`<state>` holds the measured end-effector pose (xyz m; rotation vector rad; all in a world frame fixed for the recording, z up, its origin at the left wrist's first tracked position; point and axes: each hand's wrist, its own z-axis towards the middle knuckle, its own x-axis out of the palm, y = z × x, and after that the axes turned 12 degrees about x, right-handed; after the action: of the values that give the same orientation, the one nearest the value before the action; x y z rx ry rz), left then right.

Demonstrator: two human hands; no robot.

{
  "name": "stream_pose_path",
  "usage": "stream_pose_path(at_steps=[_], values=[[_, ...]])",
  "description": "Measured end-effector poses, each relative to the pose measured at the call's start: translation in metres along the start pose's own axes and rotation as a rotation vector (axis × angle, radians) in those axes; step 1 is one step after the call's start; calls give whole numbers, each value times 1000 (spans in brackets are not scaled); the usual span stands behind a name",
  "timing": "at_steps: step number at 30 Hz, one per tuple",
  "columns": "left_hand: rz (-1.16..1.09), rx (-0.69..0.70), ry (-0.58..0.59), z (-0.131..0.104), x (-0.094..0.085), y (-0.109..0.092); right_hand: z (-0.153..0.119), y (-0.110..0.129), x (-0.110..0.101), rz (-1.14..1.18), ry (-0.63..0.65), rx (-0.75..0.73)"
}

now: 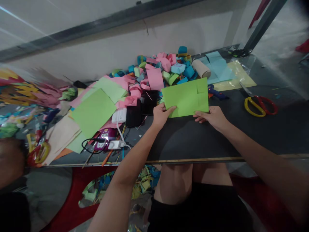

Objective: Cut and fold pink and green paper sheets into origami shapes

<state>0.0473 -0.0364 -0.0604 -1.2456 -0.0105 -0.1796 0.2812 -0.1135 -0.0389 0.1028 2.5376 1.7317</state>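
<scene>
A bright green sheet of paper (184, 96) is held up between my two hands, tilted above the dark table. My left hand (164, 114) pinches its lower left corner, thumb on the front face. At the lower right corner, my right hand (210, 116) grips the edge between thumb and fingers. Crease or cut lines show near the sheet's right end. Just behind that end lies a blue hot glue gun (218, 93), partly hidden by the paper. Scissors (258, 103) with red and yellow handles rest on the table to the right.
A heap of pink, blue and green paper loops (166, 66) lies against the wall. Left of me are green sheets (94, 111), black phones (134, 114) and a purple power strip (106, 137) with chargers. A cardboard roll (201, 68) sits behind. Part of another person (12, 164) shows at far left.
</scene>
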Motion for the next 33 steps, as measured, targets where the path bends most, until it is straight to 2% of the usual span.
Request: stream_pose_path(at_steps=[3, 7, 10, 13, 16, 20, 22, 25, 29, 33], values=[[15, 25, -78, 1, 4, -4, -1, 1, 2, -37, 6, -20], [125, 62, -178, -2, 11, -8, 4, 2, 6, -95, -113, 45], [153, 108, -183, -4, 12, -10, 9, 1, 8, -174, -135, 48], [57, 77, -133, -2, 7, -8, 11, 0, 6, -122, -70, 19], [-116, -57, -48, 2, 1, -5, 12, 4, 3, -23, 21, -16], [-238, -320, 185, 3, -2, -8, 11, 17, -2, -31, 169, -49], [-250, -382, 288, 0, -2, -12, 12, 24, -3, -29, 203, -64], [-229, -361, 332, -3, -2, -17, 12, 29, -1, -12, 158, -94], [-163, -305, 328, -3, -3, -17, 14, 25, 2, -37, 67, -140], [-115, -265, 293, -2, -4, -15, 15, 19, 3, -60, 56, -137]])
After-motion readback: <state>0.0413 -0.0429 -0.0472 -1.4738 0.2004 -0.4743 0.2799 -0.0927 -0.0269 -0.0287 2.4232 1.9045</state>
